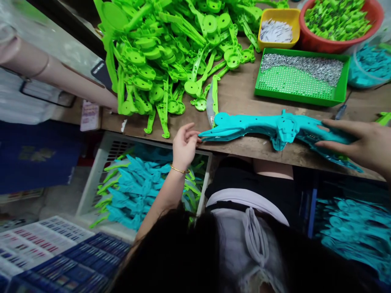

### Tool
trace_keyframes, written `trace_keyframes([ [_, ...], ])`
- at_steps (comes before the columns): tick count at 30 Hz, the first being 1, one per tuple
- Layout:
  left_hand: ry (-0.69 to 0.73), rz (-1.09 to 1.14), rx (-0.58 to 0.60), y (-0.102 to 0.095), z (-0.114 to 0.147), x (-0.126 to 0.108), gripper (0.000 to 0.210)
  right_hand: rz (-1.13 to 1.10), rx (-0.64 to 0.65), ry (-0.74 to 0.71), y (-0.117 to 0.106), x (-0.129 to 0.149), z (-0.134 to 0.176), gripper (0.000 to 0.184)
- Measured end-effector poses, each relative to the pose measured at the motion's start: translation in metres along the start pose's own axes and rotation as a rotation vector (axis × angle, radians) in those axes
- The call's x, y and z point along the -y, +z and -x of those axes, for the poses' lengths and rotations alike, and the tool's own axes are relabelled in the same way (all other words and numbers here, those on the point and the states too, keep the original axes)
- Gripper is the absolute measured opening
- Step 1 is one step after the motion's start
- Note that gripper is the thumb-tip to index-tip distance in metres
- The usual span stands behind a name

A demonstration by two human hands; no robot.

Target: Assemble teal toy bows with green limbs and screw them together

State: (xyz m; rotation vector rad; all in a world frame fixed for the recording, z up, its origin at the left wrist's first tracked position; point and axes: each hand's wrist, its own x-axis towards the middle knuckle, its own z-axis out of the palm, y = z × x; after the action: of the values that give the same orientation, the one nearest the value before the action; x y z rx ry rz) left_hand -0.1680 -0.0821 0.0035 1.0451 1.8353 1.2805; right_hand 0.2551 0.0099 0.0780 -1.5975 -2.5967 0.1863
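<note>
Basically, turquoise plastic bow-shaped piece (284,129) lies between my two hands, long axis left-to-right along front edge of brown wooden tabletop (236,93); left hand (185,144) pinches its pointed left tip, right hand (363,142) loosely grasps opposite end.

Two hands (184,146) (365,142), one held turquoise piece (253,123), one red bowl (330,43), one green tray (301,98)

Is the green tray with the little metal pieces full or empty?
Partly full: metal pieces lie along the far side of the green tray, while its holed floor shows bare nearer the person.
</note>
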Motion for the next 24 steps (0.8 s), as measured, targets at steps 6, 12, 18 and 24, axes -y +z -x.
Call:
trace_keyframes([
  [6,-0.266,0.222,0.062,0.007,-0.004,-0.016,0.042,0.044,-0.078,-0.109,-0.008,0.01,0.005,0.055],
  [12,-0.324,0.269,0.149,0.012,-0.005,-0.023,0.045,0.092,-0.058,-0.137,-0.002,0.008,0.007,0.057],
  [18,-0.294,0.263,0.137,0.014,-0.004,-0.019,0.036,0.108,0.055,-0.07,0.019,0.009,0.012,0.059],
  [24,-0.281,0.253,0.136,0.012,-0.004,-0.016,0.038,0.116,0.105,-0.053,0.016,0.008,0.005,0.06],
])
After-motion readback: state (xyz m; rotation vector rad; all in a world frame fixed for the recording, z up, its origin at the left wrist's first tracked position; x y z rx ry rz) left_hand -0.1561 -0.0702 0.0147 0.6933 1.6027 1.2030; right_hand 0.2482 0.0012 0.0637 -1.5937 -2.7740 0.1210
